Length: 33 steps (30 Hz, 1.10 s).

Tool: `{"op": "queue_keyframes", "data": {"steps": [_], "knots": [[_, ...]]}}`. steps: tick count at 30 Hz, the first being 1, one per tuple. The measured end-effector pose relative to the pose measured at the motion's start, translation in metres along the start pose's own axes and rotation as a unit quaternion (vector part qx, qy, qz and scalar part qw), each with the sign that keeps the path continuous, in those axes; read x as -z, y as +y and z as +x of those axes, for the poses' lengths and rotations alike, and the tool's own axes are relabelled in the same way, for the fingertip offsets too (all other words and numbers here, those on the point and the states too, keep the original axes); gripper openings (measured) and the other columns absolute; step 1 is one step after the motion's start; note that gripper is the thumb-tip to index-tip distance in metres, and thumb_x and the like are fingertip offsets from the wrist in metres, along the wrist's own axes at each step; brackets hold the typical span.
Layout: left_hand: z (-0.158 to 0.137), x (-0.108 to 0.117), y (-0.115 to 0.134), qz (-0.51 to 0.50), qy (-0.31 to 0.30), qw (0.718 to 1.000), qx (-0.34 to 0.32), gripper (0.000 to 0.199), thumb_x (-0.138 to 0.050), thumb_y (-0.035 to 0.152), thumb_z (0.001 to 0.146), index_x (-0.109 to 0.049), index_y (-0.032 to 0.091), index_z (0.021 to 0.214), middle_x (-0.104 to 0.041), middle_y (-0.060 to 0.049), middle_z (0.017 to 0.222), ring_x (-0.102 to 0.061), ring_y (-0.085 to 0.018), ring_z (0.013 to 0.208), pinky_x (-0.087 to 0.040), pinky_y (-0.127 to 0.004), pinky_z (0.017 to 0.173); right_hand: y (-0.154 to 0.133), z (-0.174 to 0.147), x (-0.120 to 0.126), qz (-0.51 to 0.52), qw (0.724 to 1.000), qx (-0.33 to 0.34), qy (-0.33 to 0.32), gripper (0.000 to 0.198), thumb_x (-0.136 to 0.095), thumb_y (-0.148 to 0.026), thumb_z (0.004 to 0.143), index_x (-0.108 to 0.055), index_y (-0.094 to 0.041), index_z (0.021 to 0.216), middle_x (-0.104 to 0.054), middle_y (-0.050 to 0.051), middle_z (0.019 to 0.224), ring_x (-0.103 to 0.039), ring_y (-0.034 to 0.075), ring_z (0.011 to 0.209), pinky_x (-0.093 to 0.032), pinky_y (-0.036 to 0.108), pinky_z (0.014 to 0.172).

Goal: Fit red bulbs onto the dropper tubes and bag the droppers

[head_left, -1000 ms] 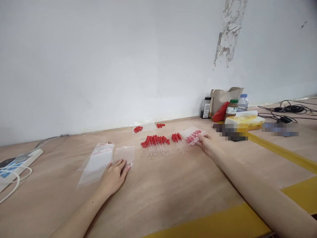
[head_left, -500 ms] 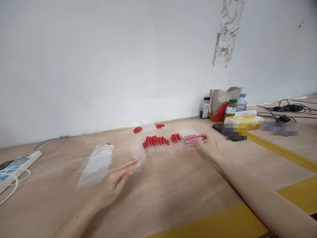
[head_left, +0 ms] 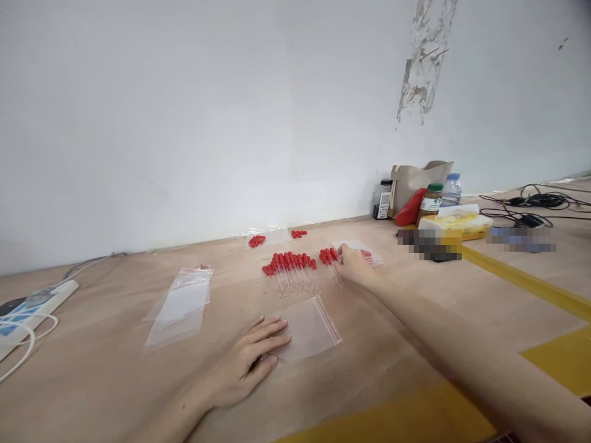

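The left hand has carried one clear zip bag over and now pins it flat, fingers spread, while the right hand has shifted to the small dropper cluster, grip unclear.

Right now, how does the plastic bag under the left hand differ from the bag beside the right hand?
The near bag is empty; the far bag holds red-tipped pieces. The near bag lies close in front, pinned flat by the left hand; the far bag lies farther back, just past the right hand. Both are clear and lie flat on the table.
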<state>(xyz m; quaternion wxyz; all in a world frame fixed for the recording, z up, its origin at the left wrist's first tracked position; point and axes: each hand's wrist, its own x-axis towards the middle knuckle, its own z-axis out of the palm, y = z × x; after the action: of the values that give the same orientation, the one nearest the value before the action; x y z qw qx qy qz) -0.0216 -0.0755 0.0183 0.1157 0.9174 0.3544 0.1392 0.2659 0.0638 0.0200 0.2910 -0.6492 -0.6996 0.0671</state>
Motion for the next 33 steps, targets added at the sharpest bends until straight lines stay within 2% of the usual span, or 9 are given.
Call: {"op": "queue_keyframes", "data": {"steps": [5,10,17,19,21,24,27,30,33], "knots": [[-0.001,-0.001,0.003,-0.002,0.052,0.999,0.015,0.034,-0.047,0.031,0.085,-0.053,0.026,0.117,-0.048,-0.006,0.126,-0.04,-0.024,0.118,-0.033,-0.044,0.099,-0.013,0.02,-0.017,-0.016,0.998,-0.067,-0.015,0.027,-0.054,-0.015,0.07,-0.047,-0.009,0.095,-0.06,0.018,0.089,-0.058,0.025,0.083,-0.041,0.028,0.063],[-0.003,-0.005,0.001,-0.008,0.018,0.999,0.032,0.036,-0.045,0.032,0.086,-0.047,0.031,0.122,-0.046,-0.003,0.128,-0.041,-0.023,0.117,-0.032,-0.044,0.099,-0.019,0.025,-0.023,-0.017,0.996,-0.085,-0.021,0.03,-0.056,-0.014,0.069,-0.047,-0.008,0.097,-0.059,0.021,0.091,-0.058,0.028,0.086,-0.041,0.03,0.065],[-0.002,-0.005,0.0,-0.017,0.001,0.999,0.038,0.035,-0.037,0.029,0.09,-0.043,0.033,0.125,-0.042,0.001,0.132,-0.036,-0.019,0.122,-0.03,-0.042,0.102,-0.021,0.016,0.012,-0.013,0.997,-0.072,-0.019,0.029,-0.045,-0.011,0.073,-0.046,-0.006,0.102,-0.059,0.019,0.088,-0.058,0.026,0.082,-0.039,0.028,0.061],[-0.002,-0.005,0.0,-0.016,0.002,0.999,0.035,0.036,-0.036,0.027,0.091,-0.043,0.033,0.125,-0.043,0.001,0.132,-0.037,-0.019,0.121,-0.031,-0.041,0.101,-0.015,0.005,0.024,0.006,0.998,-0.055,-0.017,0.036,-0.045,-0.012,0.074,-0.042,-0.006,0.109,-0.06,0.015,0.081,-0.058,0.023,0.076,-0.039,0.027,0.059],[-0.001,-0.005,0.0,-0.013,0.011,0.999,0.029,0.036,-0.037,0.027,0.09,-0.043,0.032,0.125,-0.042,0.0,0.132,-0.037,-0.02,0.121,-0.031,-0.041,0.101,-0.007,-0.011,0.029,0.09,0.995,-0.029,-0.013,0.048,-0.044,-0.016,0.074,-0.031,-0.007,0.119,-0.057,0.006,0.071,-0.056,0.018,0.064,-0.039,0.025,0.054],[0.0,-0.005,-0.001,-0.003,0.046,0.999,0.022,0.035,-0.037,0.025,0.09,-0.046,0.03,0.124,-0.042,-0.001,0.132,-0.035,-0.021,0.122,-0.029,-0.043,0.102,0.006,-0.038,0.021,0.322,0.946,-0.04,-0.012,0.058,-0.042,-0.021,0.073,-0.018,-0.013,0.126,-0.049,-0.004,0.06,-0.048,0.011,0.045,-0.038,0.023,0.043],[0.001,-0.006,-0.005,0.013,0.07,0.997,0.034,0.034,-0.036,0.025,0.09,-0.047,0.029,0.123,-0.043,-0.001,0.131,-0.034,-0.021,0.123,-0.028,-0.044,0.103,0.014,-0.057,0.007,0.469,0.879,-0.084,0.021,0.055,-0.044,-0.022,0.069,-0.021,-0.019,0.118,-0.044,-0.007,0.061,-0.047,0.009,0.042,-0.04,0.021,0.038],[0.002,-0.008,-0.008,0.022,0.057,0.997,0.057,0.036,-0.039,0.03,0.089,-0.043,0.029,0.125,-0.042,-0.001,0.132,-0.036,-0.022,0.122,-0.029,-0.045,0.102,0.016,-0.062,-0.004,0.526,0.844,-0.095,0.052,0.048,-0.048,-0.023,0.066,-0.026,-0.022,0.109,-0.043,-0.008,0.065,-0.051,0.008,0.047,-0.045,0.021,0.041],[0.001,-0.009,-0.01,0.025,0.044,0.997,0.063,0.037,-0.04,0.032,0.089,-0.042,0.03,0.126,-0.042,-0.002,0.132,-0.037,-0.023,0.121,-0.03,-0.046,0.101,0.015,-0.061,-0.009,0.537,0.837,-0.097,0.046,0.043,-0.049,-0.023,0.066,-0.029,-0.023,0.104,-0.042,-0.008,0.067,-0.051,0.008,0.048,-0.047,0.021,0.041]]}}
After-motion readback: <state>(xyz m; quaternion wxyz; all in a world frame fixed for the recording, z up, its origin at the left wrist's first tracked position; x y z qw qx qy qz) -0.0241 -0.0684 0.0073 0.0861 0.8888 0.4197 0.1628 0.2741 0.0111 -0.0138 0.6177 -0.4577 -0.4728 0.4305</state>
